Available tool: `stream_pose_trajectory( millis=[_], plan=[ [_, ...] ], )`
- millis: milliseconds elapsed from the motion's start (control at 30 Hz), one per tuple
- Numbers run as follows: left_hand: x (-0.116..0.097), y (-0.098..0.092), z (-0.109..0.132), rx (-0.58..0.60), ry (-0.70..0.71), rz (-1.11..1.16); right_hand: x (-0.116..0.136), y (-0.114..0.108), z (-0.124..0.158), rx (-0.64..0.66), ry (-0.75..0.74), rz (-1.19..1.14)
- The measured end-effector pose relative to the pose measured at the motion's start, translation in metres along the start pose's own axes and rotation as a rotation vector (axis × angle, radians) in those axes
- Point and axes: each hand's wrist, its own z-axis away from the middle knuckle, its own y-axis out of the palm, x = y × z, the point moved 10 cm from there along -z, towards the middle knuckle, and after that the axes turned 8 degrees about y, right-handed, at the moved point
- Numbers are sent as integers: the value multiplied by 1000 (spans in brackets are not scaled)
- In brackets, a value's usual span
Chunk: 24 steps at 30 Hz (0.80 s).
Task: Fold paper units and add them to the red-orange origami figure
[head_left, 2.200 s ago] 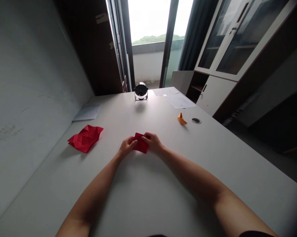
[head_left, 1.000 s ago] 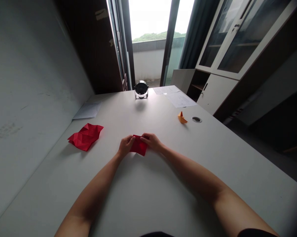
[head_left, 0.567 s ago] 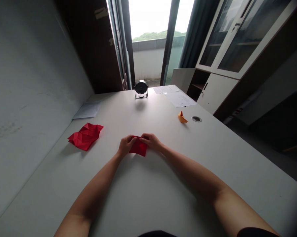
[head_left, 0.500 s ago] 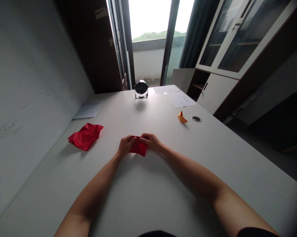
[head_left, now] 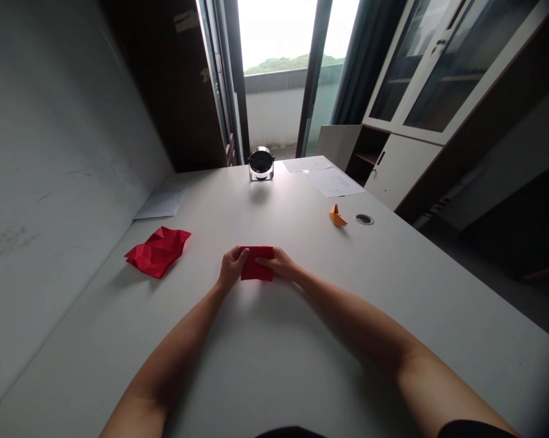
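A small folded red paper (head_left: pixel 258 268) lies flat on the white table (head_left: pixel 274 359) in front of me. My left hand (head_left: pixel 231 269) grips its left edge with bent fingers. My right hand (head_left: pixel 277 265) presses fingertips on its right half, fingers held close together. Both forearms reach in from the bottom of the view.
A creased, crumpled red sheet (head_left: pixel 157 251) lies to the left. A small orange folded paper figure (head_left: pixel 336 216) sits at the right, beside a round cable hole (head_left: pixel 364 219). A small desk fan (head_left: pixel 261 164) and white papers (head_left: pixel 332 182) lie at the far end; another sheet (head_left: pixel 161 202) is by the wall.
The red paper now lies squarer and flatter on the table. My right hand has slid from its top edge down onto its right half; my left hand stays on the left edge.
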Motion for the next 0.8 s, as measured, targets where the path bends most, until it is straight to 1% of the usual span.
stream_pose_trajectory(
  millis=[100,167,467,633,800],
  plan=[
    [8,7,2,61,-68,52,3,2,1,15,-2,11],
    [12,8,4,80,-91,46,4,3,2,23,-8,26],
    [20,0,2,17,-107,-4,-8,-5,-2,-26,9,15],
    [23,-1,1,22,-105,-37,-11,-9,-4,-75,15,48],
    [19,-2,1,29,-59,-86,-13,-12,-4,-102,21,15]
  ],
)
